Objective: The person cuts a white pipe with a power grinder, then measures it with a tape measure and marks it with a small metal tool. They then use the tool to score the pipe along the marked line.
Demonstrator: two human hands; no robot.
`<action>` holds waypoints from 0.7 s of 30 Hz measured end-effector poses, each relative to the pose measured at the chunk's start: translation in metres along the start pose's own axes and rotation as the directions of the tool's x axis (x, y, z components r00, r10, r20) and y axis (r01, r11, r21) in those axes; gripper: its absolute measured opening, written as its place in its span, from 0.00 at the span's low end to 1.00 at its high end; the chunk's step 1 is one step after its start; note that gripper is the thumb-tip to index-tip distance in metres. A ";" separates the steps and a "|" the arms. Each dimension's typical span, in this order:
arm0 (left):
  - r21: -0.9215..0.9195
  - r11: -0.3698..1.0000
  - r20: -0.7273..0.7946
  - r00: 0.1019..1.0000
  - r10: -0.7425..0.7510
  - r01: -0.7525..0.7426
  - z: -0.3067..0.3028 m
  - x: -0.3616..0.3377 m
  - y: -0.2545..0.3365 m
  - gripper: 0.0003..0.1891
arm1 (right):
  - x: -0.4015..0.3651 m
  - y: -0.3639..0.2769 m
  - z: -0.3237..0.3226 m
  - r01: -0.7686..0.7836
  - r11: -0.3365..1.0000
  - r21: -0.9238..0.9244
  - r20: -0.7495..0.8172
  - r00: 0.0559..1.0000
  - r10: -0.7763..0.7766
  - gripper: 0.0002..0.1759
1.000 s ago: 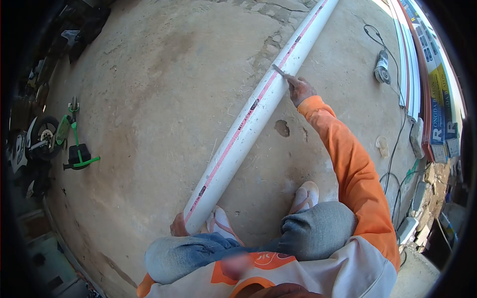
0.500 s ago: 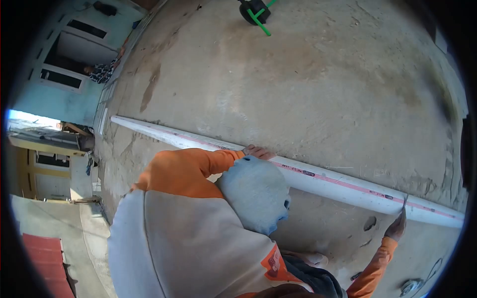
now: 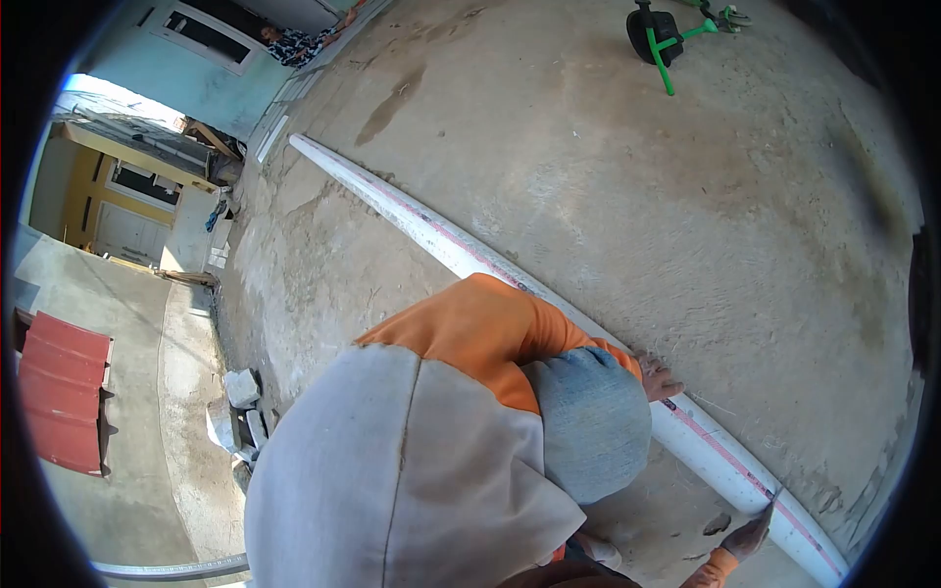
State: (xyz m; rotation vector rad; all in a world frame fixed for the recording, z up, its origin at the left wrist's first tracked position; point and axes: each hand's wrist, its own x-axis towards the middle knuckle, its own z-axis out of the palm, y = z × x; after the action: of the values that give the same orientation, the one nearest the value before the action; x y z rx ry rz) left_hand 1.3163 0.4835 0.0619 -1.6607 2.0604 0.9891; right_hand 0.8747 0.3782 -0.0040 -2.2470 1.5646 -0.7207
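Note:
Neither of my own hands shows in this view. Close in front of me, a person in a white and orange top (image 3: 333, 461) and a faded denim hat (image 3: 593, 431) bends over a long white pipe (image 3: 446, 250) with a red printed stripe. The person's left hand (image 3: 661, 379) lies on the pipe with its fingers over the top. Lower right, the person's right hand (image 3: 748, 536) holds a thin, narrow tool (image 3: 776, 497) against the pipe's side; its kind is too small to make out. The hat and sleeve hide part of the pipe.
Bare concrete ground (image 3: 588, 196) surrounds the pipe. A green and black wheeled object (image 3: 659, 41) stands beyond it. Broken blocks (image 3: 242, 389) and a red corrugated sheet (image 3: 67, 392) lie left. Another person (image 3: 294, 46) is near the pale blue house (image 3: 196, 88).
My view has turned, so the pipe slants more steeply and the bent person appears further right and lower. That person's hands are still at the pipe, and more blocks show at left.

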 end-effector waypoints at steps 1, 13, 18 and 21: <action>-0.005 1.000 0.004 1.000 0.003 -0.003 0.000 0.007 0.003 0.56 | -0.002 -0.061 0.013 0.107 0.994 0.008 0.089 0.990 -0.107 0.20; -0.092 0.995 0.092 0.996 -0.018 0.026 -0.022 -0.024 0.003 0.60 | -0.008 0.097 -0.061 -0.272 0.956 -0.114 -0.190 0.950 0.248 0.19; -0.009 0.998 -0.171 0.983 0.067 -0.069 -0.011 -0.074 -0.023 0.51 | -0.016 -0.168 -0.033 -0.038 0.997 -0.068 0.046 0.998 0.041 0.23; -0.005 0.987 -0.394 0.908 0.145 -0.160 0.010 -0.081 -0.037 0.48 | -0.025 -0.148 -0.052 -0.112 0.989 -0.095 0.095 0.988 0.121 0.24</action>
State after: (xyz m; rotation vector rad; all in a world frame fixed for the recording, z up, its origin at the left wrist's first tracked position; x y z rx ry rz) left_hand 1.3722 0.5458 0.0936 -1.8645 2.4748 0.7903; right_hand 0.9542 0.4566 0.1095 -2.1947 1.6931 -0.5077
